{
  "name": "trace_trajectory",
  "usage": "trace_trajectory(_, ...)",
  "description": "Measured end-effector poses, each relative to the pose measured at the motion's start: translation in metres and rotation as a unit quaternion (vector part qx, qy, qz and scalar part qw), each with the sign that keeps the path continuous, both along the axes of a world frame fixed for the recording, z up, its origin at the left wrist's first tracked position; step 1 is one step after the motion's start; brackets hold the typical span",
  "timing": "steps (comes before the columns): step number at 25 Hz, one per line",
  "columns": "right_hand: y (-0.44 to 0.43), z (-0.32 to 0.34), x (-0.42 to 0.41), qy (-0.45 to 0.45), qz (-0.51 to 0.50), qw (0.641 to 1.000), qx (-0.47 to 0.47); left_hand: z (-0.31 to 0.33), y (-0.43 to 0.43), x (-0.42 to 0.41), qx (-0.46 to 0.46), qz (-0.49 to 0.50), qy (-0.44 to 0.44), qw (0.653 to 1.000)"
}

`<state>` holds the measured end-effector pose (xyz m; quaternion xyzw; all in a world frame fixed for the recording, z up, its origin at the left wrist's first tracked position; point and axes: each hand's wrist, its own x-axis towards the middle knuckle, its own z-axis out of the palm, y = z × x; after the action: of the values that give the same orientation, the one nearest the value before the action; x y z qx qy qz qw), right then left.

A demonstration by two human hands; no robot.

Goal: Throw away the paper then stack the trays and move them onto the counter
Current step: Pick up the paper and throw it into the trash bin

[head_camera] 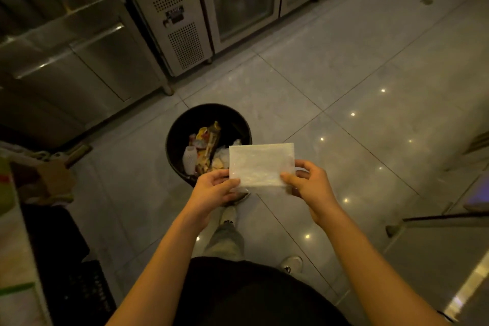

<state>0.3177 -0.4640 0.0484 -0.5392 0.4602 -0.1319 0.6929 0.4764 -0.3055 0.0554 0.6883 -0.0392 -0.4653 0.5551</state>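
I am holding the paper (261, 164) pinched by its near corners in both hands, left (215, 188) and right (309, 185), just over the bin's (209, 111) near rim (already part full), so I am aiming to push it forward before letting go.

Folded paper (262, 165) held over an open trash bin (174, 140) on a kitchen floor (344, 74).

Left hand (215, 189) takes the sheet's near-left corner, right hand (311, 184) its near-right; wrappers (207, 145) lie in the bin, refrigerated cabinets (238, 5) stand behind it.
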Motion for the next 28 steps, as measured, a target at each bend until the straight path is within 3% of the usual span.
trace_trajectory(6, 0.011, -0.035, 0.112, 0.102, 0.051, 0.993, -0.024, -0.043, 0.007, 0.098, 0.058, 0.020, -0.058, 0.996)
trace_trajectory(10, 0.019, -0.058, 0.182, 0.185, 0.103, 0.976, -0.048, -0.075, 0.016, 0.153, 0.136, 0.023, -0.116, 0.984)
trace_trajectory(14, 0.024, -0.069, 0.229, 0.239, 0.146, 0.956, -0.087, -0.088, 0.022, 0.192, 0.154, 0.009, -0.149, 0.977)
trace_trajectory(22, 0.019, -0.073, 0.261, 0.278, 0.189, 0.935, -0.113, -0.091, 0.019, 0.213, 0.146, -0.007, -0.192, 0.970)
trace_trajectory(28, 0.011, -0.071, 0.269, 0.250, 0.175, 0.948, -0.094, -0.091, 0.011, 0.218, 0.117, -0.023, -0.185, 0.976)
